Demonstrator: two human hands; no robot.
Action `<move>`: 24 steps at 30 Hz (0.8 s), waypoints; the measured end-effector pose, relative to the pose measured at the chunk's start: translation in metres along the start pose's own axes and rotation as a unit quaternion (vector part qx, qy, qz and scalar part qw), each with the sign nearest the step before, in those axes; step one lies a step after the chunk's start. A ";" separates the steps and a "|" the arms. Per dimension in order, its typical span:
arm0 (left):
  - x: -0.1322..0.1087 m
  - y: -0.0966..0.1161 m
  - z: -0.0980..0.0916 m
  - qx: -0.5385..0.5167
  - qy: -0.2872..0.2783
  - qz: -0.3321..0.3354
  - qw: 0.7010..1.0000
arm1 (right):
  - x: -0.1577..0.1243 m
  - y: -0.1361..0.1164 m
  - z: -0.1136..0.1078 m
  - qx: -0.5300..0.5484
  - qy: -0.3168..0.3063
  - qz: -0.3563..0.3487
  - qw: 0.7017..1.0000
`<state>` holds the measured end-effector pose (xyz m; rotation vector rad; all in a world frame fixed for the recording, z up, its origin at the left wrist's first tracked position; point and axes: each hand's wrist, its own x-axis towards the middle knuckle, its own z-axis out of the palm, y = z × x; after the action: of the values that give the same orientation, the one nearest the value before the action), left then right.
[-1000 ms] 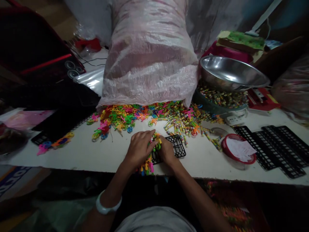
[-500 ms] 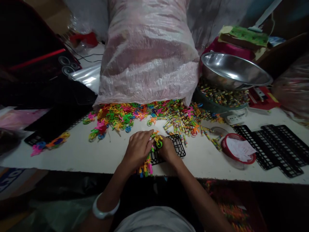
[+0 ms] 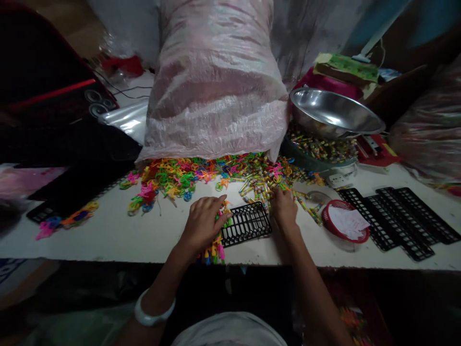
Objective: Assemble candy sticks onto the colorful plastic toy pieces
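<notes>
My left hand (image 3: 204, 218) lies over the left end of a black plastic rack (image 3: 248, 235) with long slots. Its fingers are stretched out and the thumb is spread apart, touching the rack's edge. Small coloured plastic pieces (image 3: 216, 251) stick out beneath this hand towards the table's front edge. To the right of the rack, my right hand (image 3: 285, 210) reaches the near side of a heap of thin striped sticks (image 3: 257, 185). Its fingers are curled together, and what they hold, if anything, is hidden. A heap of bright plastic figures with wheels (image 3: 180, 175) spreads along the left.
A large filled plastic bag (image 3: 219, 96) stands behind the heaps. At the right are a metal bowl (image 3: 336, 113) above a tub of sticks (image 3: 320, 149), a red basket (image 3: 326, 221) with paper, and several black racks (image 3: 399, 221). A dark machine (image 3: 46, 72) stands left.
My right hand has left the rack and moved right to the striped sticks, uncovering the rack's slots. My left hand stays at the rack's left end. The view has shifted slightly.
</notes>
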<state>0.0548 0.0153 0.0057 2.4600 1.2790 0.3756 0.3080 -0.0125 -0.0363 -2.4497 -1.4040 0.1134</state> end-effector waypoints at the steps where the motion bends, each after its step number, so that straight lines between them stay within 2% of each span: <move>1: 0.001 -0.001 0.000 0.001 -0.002 -0.002 1.000 | 0.003 0.010 -0.003 -0.026 -0.011 0.020 0.999; 3: 0.004 -0.002 0.002 0.003 -0.002 -0.003 1.000 | 0.004 0.026 -0.006 -0.041 -0.019 0.034 0.998; 6: 0.004 -0.002 0.001 0.001 0.019 0.003 1.000 | -0.003 0.042 -0.009 -0.004 0.005 0.068 0.998; 9: -0.004 0.002 -0.004 0.016 0.060 -0.003 0.998 | -0.016 0.046 -0.012 0.101 0.061 0.101 0.988; 11: -0.014 0.008 -0.008 0.029 0.062 -0.004 0.998 | -0.032 0.041 -0.013 0.218 0.069 0.074 0.971; 15: -0.034 0.016 -0.007 0.030 0.038 -0.006 0.999 | -0.077 0.013 -0.006 0.399 -0.070 0.013 0.914; 17: -0.041 0.017 -0.002 0.022 0.033 -0.010 0.999 | -0.096 0.000 0.002 0.439 -0.108 0.024 0.892; 18: -0.042 0.017 0.001 0.017 0.030 -0.010 0.999 | -0.102 -0.005 0.006 0.451 -0.108 0.037 0.885; 21: -0.043 0.015 0.005 0.008 0.028 -0.011 1.000 | -0.108 -0.007 0.013 0.432 -0.093 0.064 0.895; 24: -0.042 0.014 0.005 0.001 0.030 -0.016 0.999 | -0.104 -0.001 0.010 0.384 -0.100 0.019 0.918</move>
<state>0.0438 -0.0276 0.0040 2.4425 1.3422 0.4433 0.2509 -0.0984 -0.0545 -1.8292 -1.0883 0.7845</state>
